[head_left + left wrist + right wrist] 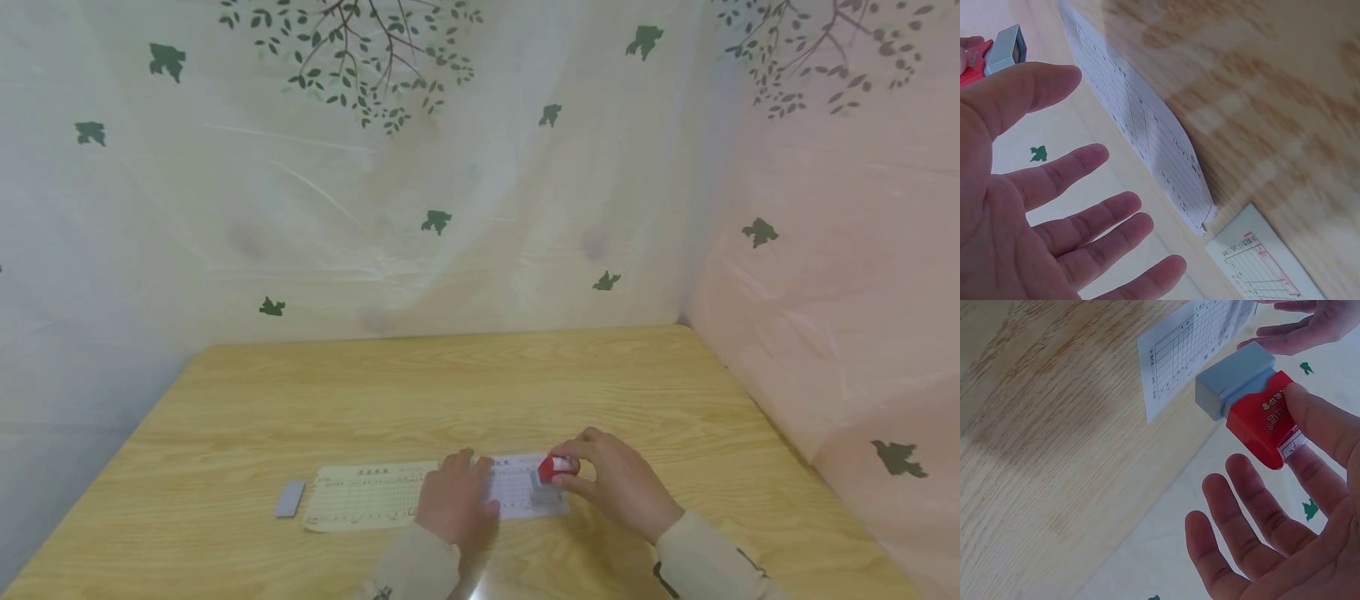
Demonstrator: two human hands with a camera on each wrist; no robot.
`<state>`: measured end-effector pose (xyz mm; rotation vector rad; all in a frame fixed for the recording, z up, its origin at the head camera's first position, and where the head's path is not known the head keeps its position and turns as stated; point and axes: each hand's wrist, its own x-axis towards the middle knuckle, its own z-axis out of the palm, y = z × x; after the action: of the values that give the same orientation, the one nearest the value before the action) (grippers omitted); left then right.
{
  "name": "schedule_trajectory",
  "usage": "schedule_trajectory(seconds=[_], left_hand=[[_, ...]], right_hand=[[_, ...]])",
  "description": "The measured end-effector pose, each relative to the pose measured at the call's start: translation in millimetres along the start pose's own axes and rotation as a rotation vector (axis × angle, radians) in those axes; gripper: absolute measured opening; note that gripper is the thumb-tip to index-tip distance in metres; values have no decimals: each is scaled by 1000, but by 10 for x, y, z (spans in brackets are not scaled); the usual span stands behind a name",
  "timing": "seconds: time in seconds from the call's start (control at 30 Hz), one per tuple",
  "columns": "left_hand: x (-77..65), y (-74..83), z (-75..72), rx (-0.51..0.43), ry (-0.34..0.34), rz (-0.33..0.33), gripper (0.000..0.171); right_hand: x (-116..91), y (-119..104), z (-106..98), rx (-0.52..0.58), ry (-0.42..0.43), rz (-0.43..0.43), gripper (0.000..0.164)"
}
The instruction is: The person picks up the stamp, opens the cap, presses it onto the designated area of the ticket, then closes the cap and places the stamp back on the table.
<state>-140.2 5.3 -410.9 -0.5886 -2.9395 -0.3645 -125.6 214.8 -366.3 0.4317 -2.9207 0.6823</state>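
My right hand (618, 487) pinches a red stamp (1263, 419) with a grey-blue block at its end between thumb and index finger; the other fingers are spread apart. In the head view the stamp is over the right end of a white printed form (513, 483). My left hand (456, 497) lies over where the white form meets a pale yellow printed form (367, 500). The left wrist view shows its fingers spread and nearly straight beside the white form (1141, 119), holding nothing. Whether its fingertips touch the paper is hard to tell.
A small flat grey piece (290, 499) lies left of the yellow form. The wood-grain table (450, 392) extends back to a pale curtain (375, 250) printed with green birds and branches. A pinkish curtain (840, 333) hangs along the right side.
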Motion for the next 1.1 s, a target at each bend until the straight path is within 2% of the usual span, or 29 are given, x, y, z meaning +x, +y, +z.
schedule_trajectory(seconds=[0.17,0.5,0.7,0.9,1.1], left_hand=[[29,13,14,-5,-28,-15,47],[24,31,41,-11,-11,-16,44],[31,38,51,-9,-31,-22,44],[44,36,64,-21,-54,-35,45],[25,36,57,-29,-50,-26,45]], right_hand=[[3,17,24,4,-6,0,30],[2,35,53,32,-18,4,28],[2,26,68,35,-34,2,26],[-1,32,76,15,-42,-20,25],[1,56,96,-14,-68,-4,26]])
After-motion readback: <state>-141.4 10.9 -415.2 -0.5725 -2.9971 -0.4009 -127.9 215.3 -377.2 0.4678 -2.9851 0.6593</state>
